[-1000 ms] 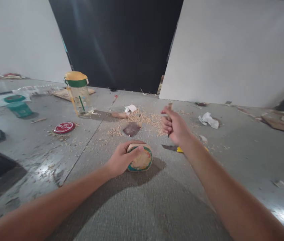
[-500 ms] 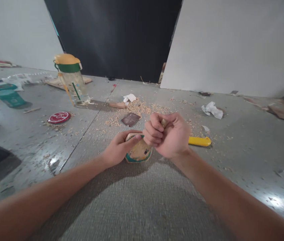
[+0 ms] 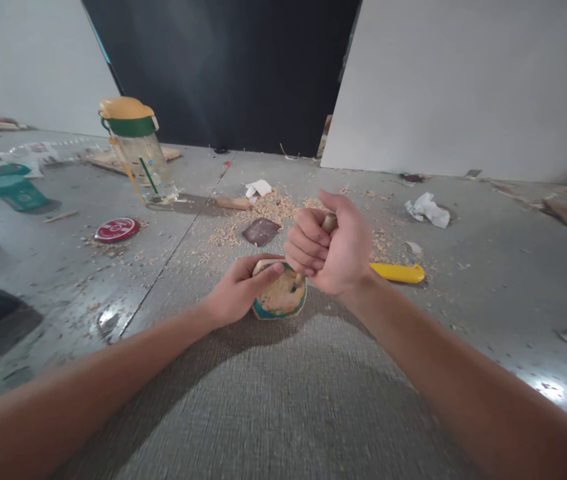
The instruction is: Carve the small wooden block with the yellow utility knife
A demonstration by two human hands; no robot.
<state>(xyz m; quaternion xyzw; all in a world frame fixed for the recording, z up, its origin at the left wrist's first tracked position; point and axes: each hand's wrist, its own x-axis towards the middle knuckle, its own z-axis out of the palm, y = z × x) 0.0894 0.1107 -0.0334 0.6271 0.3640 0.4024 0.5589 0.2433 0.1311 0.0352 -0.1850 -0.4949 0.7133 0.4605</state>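
Under my left hand (image 3: 238, 288) is a small roundish block of wood (image 3: 277, 301) with teal paint round its edge and a bare, carved middle. The thumb rests on its top face and the fingers curl behind it. A fist of my right hand (image 3: 333, 257) wraps round a carving chisel (image 3: 330, 222); its wooden handle end pokes out beside the raised thumb. The chisel's dark metal tip points down at the right part of the carved face and appears to touch it. Most of the handle is hidden by the fingers.
Wood chips (image 3: 276, 207) lie scattered beyond my hands, around a brown sandpaper-like piece (image 3: 261, 231). A yellow-handled tool (image 3: 397, 273) lies right of my wrist. Further off are crumpled tissue (image 3: 428, 211), a red round lid (image 3: 117, 230), a bottle (image 3: 138, 153) and a teal cup (image 3: 17, 192).
My right thumb has lifted off the handle's end and the fist has tilted, showing more of the chisel. The wood block has shifted slightly right and up in view; the camera has moved a little.
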